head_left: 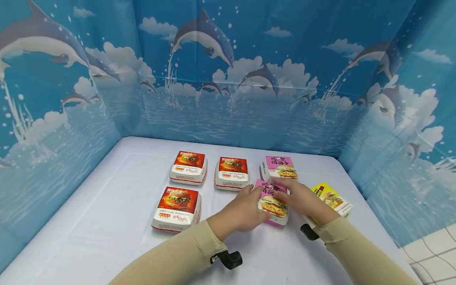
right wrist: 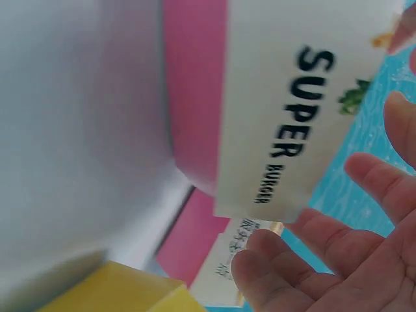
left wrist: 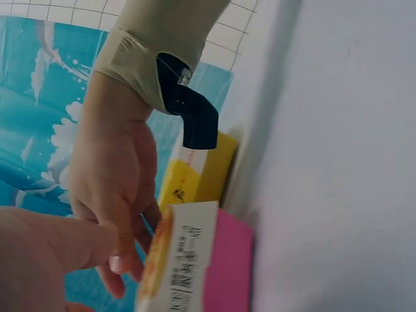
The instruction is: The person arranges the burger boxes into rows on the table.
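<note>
The pink burger box (head_left: pixel 272 202), just right of frame centre on the white table (head_left: pixel 107 221), is clasped between the left hand (head_left: pixel 242 211) and right hand (head_left: pixel 303 200), fingers curled on its sides, apparently joining the second row beneath three lined-up boxes, while the yellow burger box (head_left: pixel 333 198) waits at right.

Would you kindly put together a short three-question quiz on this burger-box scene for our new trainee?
1. How many red burger boxes lie on the white table?
2. True or false: the yellow burger box is stacked on a red one.
3. Which box do both hands touch? A. the near pink burger box B. the far pink burger box C. the yellow one

Key: 1. Three. 2. False; it sits on the table, beyond the right hand. 3. A; the left hand is at its left side.
</note>
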`<action>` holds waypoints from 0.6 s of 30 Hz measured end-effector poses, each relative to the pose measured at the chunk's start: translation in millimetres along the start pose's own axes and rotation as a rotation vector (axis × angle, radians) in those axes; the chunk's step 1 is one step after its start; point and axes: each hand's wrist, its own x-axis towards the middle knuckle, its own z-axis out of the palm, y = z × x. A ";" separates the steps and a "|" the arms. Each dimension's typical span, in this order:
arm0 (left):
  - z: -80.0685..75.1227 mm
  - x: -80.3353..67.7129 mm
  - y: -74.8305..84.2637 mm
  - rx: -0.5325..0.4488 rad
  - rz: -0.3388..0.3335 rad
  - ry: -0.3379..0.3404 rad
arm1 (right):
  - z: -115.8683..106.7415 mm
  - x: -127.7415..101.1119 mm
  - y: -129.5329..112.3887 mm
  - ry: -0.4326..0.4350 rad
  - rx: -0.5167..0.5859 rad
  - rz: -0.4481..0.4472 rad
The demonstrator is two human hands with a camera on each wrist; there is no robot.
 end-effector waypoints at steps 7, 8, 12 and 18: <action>20.2 8.3 -8.9 -0.102 -0.023 0.048 | 10.2 -1.2 6.8 0.009 -0.026 -0.077; 22.3 9.5 -10.0 -0.111 -0.029 0.054 | 11.6 -1.5 7.1 0.012 -0.032 -0.087; 29.2 14.3 -12.7 -0.139 -0.044 0.097 | 15.5 -2.7 8.7 0.026 -0.037 -0.089; 37.2 19.7 -15.7 -0.139 -0.054 0.159 | 17.9 -3.9 10.9 0.003 -0.010 -0.049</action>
